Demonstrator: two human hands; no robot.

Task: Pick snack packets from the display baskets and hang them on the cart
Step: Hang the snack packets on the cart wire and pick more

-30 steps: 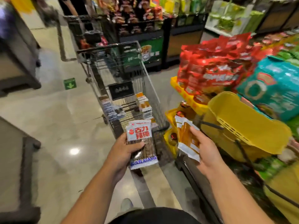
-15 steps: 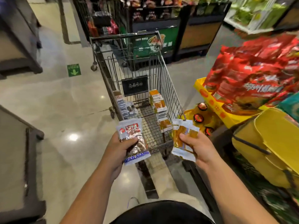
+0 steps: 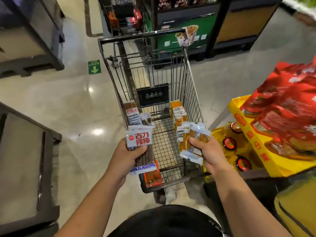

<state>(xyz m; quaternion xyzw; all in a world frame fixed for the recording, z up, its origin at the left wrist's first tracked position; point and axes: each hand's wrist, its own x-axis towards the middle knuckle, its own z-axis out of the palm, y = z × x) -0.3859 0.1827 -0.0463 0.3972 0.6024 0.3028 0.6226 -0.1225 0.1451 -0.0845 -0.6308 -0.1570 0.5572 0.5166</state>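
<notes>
Cart [image 3: 191, 93] closer, outstretched left hand [image 3: 126, 157] gripping brown packet [image 3: 139, 139], right hand [image 3: 209, 155] pinching orange packets [image 3: 194, 136]

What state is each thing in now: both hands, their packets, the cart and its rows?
Left hand, gripping the dark stick packet.
Right hand, gripping several orange packets.
Dark stick packet, held upright, not yet hung.
Orange packets, bunched in hand, not yet hung.
Cart, standing ahead, partly loaded.
Dark row, along the cart's left wall.
Orange row, along the cart's right wall.
</notes>
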